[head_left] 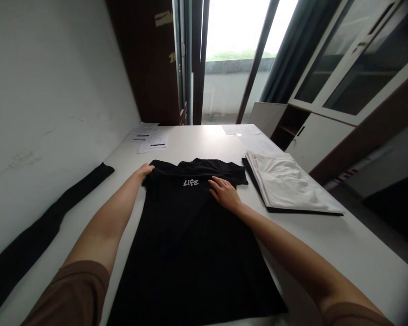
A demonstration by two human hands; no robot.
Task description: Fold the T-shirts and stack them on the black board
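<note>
A black T-shirt (193,253) lies spread on the white table in front of me, its sleeve end away from me. White lettering (191,183) on its upper part reads upside down from here. At the shirt's far left corner, my left hand (146,170) has its fingers closed on the sleeve edge. My right hand (225,192) rests palm down on the cloth, right of the lettering, with fingers stretched out. A small yellow bit shows at the shirt's edge beside that hand. The far part of the shirt is bunched in low folds.
To the right lies a stack of folded white cloth (289,181) with a black layer beneath. Along the wall on the left runs a long strip of black cloth (54,222). Papers (153,140) lie at the table's (197,142) far left, and more sheets (248,137) at far right.
</note>
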